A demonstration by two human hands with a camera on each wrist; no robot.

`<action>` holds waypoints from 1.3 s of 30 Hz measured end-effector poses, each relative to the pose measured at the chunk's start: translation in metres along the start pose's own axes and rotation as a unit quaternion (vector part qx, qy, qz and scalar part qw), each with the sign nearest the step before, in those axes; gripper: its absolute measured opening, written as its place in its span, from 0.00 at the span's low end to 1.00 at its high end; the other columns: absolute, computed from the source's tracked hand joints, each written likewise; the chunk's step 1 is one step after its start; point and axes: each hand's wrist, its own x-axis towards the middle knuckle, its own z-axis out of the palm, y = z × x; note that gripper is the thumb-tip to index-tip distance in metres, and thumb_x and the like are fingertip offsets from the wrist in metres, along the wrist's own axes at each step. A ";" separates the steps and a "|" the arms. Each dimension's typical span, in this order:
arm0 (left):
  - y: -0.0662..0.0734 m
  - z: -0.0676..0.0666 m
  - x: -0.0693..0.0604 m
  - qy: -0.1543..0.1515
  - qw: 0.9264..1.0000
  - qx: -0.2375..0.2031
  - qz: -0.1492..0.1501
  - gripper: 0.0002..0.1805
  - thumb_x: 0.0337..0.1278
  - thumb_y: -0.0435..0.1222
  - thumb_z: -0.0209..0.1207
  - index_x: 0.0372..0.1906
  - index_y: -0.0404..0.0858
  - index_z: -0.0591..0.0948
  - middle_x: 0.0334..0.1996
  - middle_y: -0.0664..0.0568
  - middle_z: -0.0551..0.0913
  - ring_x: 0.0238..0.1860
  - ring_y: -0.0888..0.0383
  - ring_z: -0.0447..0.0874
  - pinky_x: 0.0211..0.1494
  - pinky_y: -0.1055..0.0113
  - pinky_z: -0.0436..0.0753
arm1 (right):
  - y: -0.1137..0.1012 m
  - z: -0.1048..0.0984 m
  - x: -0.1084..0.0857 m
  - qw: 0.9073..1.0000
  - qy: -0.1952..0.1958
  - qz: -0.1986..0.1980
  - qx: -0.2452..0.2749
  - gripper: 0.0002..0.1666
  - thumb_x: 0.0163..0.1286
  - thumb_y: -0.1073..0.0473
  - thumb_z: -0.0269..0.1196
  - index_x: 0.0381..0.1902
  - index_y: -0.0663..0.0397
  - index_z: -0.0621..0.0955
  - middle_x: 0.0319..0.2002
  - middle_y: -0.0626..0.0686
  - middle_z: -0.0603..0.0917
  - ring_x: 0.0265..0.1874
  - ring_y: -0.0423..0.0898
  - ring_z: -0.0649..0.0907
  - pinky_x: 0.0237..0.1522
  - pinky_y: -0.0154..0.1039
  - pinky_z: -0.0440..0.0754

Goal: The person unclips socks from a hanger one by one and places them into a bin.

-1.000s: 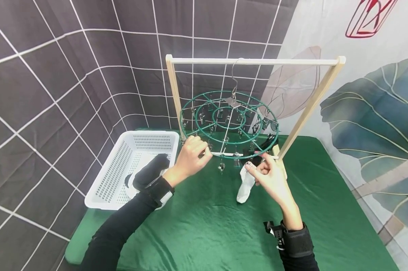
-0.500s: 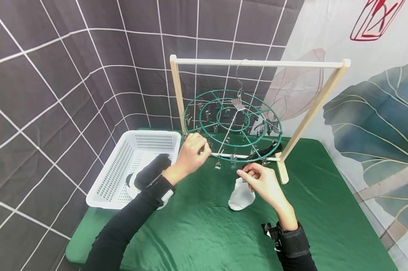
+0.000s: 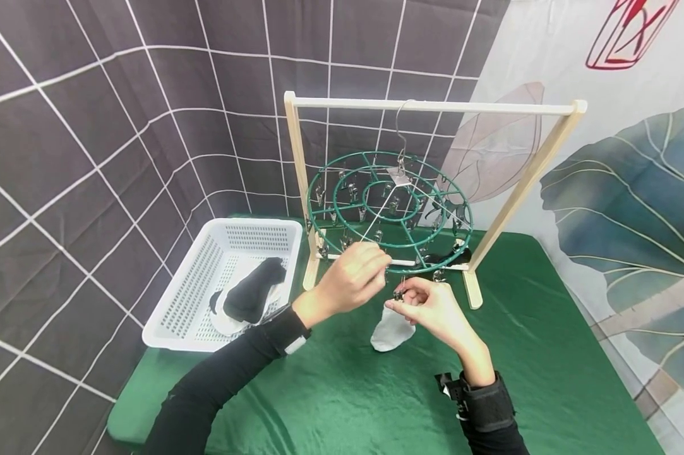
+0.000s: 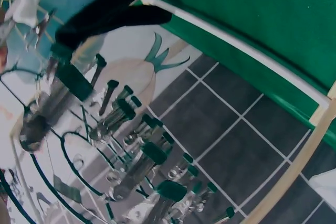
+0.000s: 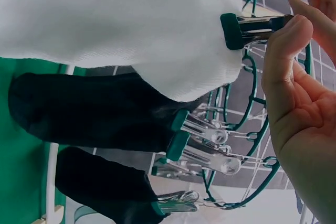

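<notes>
My right hand [image 3: 435, 309] pinches a metal clip [image 5: 254, 29] with green tips, at the front of the round green clip hanger [image 3: 427, 243]. That clip bites the edge of a white sock [image 5: 121, 30], which hangs below my fingers in the head view [image 3: 391, 330]. Curled fingers of my left hand [image 3: 347, 275] are at the hanger's front rim and seem to hold it; their tips are hidden. Dark socks [image 5: 100, 111] hang from neighbouring clips, and the left wrist view shows black fabric [image 4: 118, 6] and several bare clips [image 4: 152, 153].
A wooden stand [image 3: 432, 106] carries the hanger by its hook. At left, a white basket [image 3: 174, 309] contains a dark sock [image 3: 256, 291] and something white beneath it. Green cloth [image 3: 342, 392] covers the table, with a gridded backdrop behind.
My left hand has moved right along the rim. The right hand and the white sock have shifted left and a little lower, and the hanger has turned slightly.
</notes>
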 end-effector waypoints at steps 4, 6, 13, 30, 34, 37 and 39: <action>0.005 0.004 -0.003 -0.064 0.998 0.024 -0.006 0.11 0.58 0.30 0.50 0.42 0.33 0.80 0.31 0.51 0.80 0.35 0.56 0.76 0.44 0.67 0.75 | -0.002 0.001 0.001 1.000 -0.012 0.010 -0.006 0.15 0.54 0.52 0.72 0.31 0.55 0.81 0.18 0.46 0.80 0.12 0.42 0.78 0.15 0.38 0.77; 0.005 0.005 -0.005 -0.078 0.996 0.030 -0.021 0.11 0.58 0.31 0.50 0.41 0.34 0.80 0.29 0.52 0.78 0.32 0.58 0.73 0.39 0.68 0.72 | -0.002 0.002 0.002 1.000 -0.019 0.021 -0.009 0.16 0.55 0.50 0.72 0.31 0.55 0.80 0.17 0.47 0.80 0.10 0.43 0.77 0.14 0.38 0.76; 0.004 0.005 -0.007 -0.081 0.995 0.023 -0.046 0.08 0.57 0.30 0.50 0.37 0.35 0.80 0.26 0.53 0.76 0.30 0.58 0.70 0.35 0.67 0.69 | 0.008 0.002 0.008 0.996 0.011 -0.037 -0.084 0.19 0.58 0.49 0.70 0.17 0.47 0.74 0.13 0.39 0.68 0.11 0.35 0.67 0.15 0.31 0.67; 0.045 -0.007 -0.047 -0.053 0.986 -0.100 -0.118 0.10 0.64 0.32 0.47 0.46 0.33 0.74 0.42 0.47 0.75 0.45 0.54 0.74 0.53 0.64 0.74 | 0.015 0.014 0.013 0.986 0.056 -0.136 -0.084 0.30 0.63 0.56 0.66 0.11 0.46 0.60 0.14 0.35 0.53 0.12 0.31 0.54 0.15 0.29 0.53; 0.051 -0.008 -0.061 -0.141 0.927 -0.222 -0.267 0.17 0.71 0.41 0.46 0.58 0.37 0.64 0.50 0.48 0.70 0.50 0.55 0.71 0.56 0.66 0.73 | 0.015 0.016 0.012 0.987 0.057 -0.130 -0.075 0.29 0.63 0.56 0.65 0.11 0.45 0.61 0.13 0.36 0.54 0.12 0.32 0.54 0.15 0.29 0.54; 0.052 -0.007 -0.069 -0.204 0.857 -0.312 -0.356 0.25 0.72 0.48 0.44 0.65 0.41 0.56 0.54 0.49 0.72 0.53 0.56 0.73 0.57 0.65 0.73 | 0.015 0.018 0.011 0.988 0.056 -0.125 -0.063 0.27 0.64 0.57 0.65 0.11 0.44 0.64 0.12 0.37 0.55 0.11 0.32 0.55 0.15 0.30 0.55; 0.050 -0.006 -0.074 -0.236 0.806 -0.367 -0.399 0.28 0.71 0.53 0.42 0.67 0.43 0.54 0.53 0.48 0.77 0.50 0.57 0.76 0.54 0.64 0.75 | 0.015 0.020 0.011 0.988 0.060 -0.125 -0.060 0.26 0.65 0.57 0.64 0.11 0.44 0.65 0.12 0.37 0.55 0.11 0.33 0.55 0.15 0.30 0.54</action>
